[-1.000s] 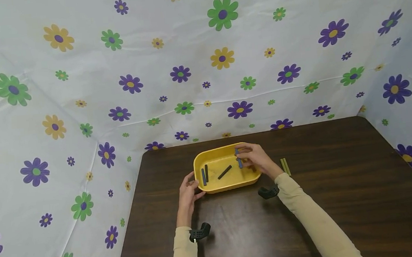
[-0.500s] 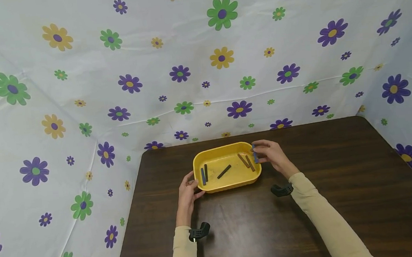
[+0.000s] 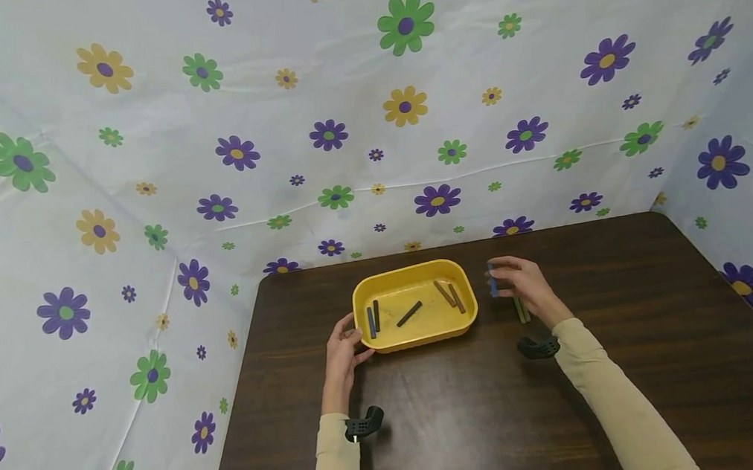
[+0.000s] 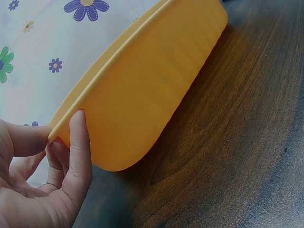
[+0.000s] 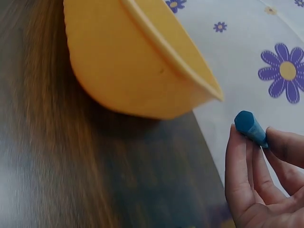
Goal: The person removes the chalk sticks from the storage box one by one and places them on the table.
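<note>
My left hand (image 3: 342, 357) pinches the near left corner of a yellow plastic tray (image 3: 419, 342); the left wrist view shows the thumb (image 4: 29, 140) at the rim and a finger along the outer wall. To the tray's right, my right hand (image 3: 522, 286) holds a blue hexagonal crayon (image 5: 250, 126) between thumb and fingertips, above the table. Inside the tray a blue crayon (image 3: 371, 323) and a black crayon (image 3: 377, 315) lie side by side at the left. Another black crayon (image 3: 409, 314) slants across the middle, and two brown crayons (image 3: 457, 298) lie at the right.
Two olive-green crayons (image 3: 522, 312) lie on the dark wooden table (image 3: 446, 415), partly hidden by my right hand. A white flowered cloth (image 3: 366, 116) hangs behind the table and at both sides. Each wrist wears a black camera mount (image 3: 365, 424).
My right hand has carried the blue crayon from over the tray, out past its right rim, bringing the brown crayons into full view. My left hand stays at the tray's corner.
</note>
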Demonstrator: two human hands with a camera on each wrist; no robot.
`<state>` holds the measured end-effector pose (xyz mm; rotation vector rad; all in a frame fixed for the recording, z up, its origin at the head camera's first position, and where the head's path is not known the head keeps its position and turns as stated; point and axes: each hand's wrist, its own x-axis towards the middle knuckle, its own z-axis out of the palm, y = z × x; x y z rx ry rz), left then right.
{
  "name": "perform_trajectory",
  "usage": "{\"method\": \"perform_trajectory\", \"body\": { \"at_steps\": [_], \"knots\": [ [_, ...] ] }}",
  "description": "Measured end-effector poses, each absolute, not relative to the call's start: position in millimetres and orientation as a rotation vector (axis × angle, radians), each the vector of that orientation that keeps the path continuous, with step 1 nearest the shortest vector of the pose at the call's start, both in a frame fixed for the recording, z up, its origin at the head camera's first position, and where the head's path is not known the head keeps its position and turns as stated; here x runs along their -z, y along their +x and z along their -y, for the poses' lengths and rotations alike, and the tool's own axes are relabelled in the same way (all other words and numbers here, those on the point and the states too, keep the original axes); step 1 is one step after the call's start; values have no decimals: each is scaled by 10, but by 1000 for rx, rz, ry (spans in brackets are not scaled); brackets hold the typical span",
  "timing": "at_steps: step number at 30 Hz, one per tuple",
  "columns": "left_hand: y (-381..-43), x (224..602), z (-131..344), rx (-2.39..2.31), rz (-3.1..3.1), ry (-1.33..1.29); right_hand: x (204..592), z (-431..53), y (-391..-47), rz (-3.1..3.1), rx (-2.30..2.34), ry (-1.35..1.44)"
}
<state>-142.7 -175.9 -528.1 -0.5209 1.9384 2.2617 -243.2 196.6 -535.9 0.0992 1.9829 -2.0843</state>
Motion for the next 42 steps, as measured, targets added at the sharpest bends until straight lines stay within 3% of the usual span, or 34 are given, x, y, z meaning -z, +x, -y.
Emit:
{"method": "perform_trajectory", "body": {
  "at_steps": [19, 42],
  "knots": [
    [-1431, 5293, 1755, -2271, -1939, -525, 5543, -2429, -2352, -2107, 2010, 128],
    [-1434, 5294, 1749, -2282, -1931, -535, 5761, -2650, -2218, -2289, 1896, 125]
  ]
}}
